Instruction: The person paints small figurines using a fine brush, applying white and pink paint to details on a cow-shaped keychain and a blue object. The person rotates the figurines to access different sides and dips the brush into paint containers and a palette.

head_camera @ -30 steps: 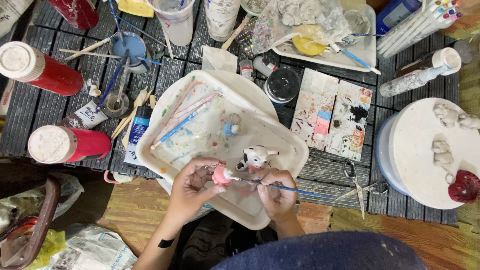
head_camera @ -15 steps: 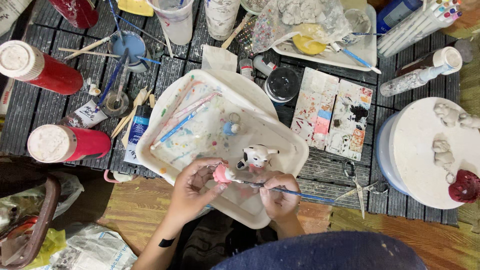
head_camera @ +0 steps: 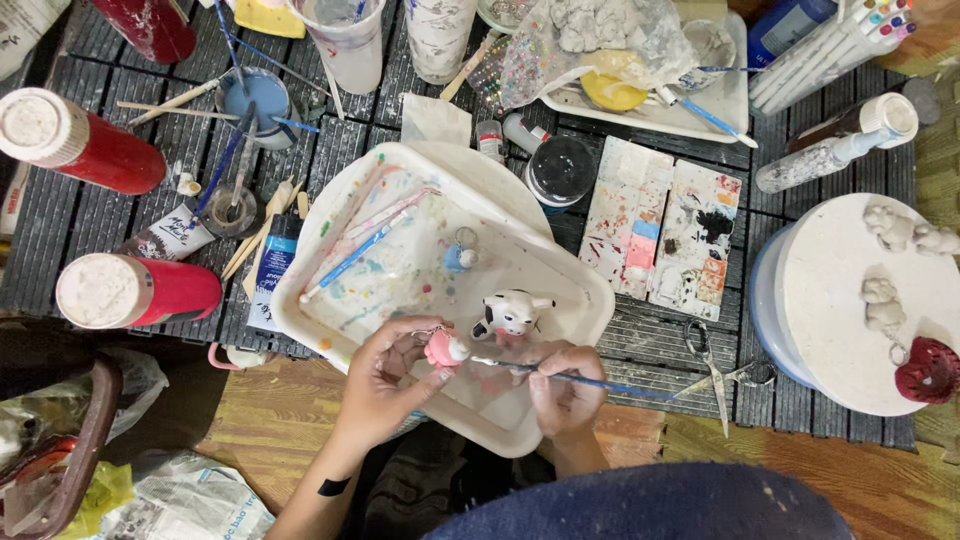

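Painting step in hand: left hand (head_camera: pixel 385 375) pinches small pink figurine (head_camera: pixel 443 349) over white tray (head_camera: pixel 560 270); right hand (head_camera: pixel 562 385) grips thin blue-handled brush (head_camera: pixel 600 381), tip at the figurine. Next stroke likely calls for a steady, light touch.

Both arms are raised from the lower edge of the head view and brought together over the near edge of the white tray (head_camera: pixel 330 250). The left forearm is bare, marked by a small dark patch near the elbow, and angled up to the right; the left hand (head_camera: pixel 385 375) is cupped, its fingers curled and pinched around a small pink figurine (head_camera: pixel 443 349), the palm turned towards the right hand. The right hand (head_camera: pixel 563 385) is held just beside it, knuckles up, fingers closed around a thin blue-handled paintbrush (head_camera: pixel 600 382), whose tip is laid against the figurine. The right wrist is kept short and straight.
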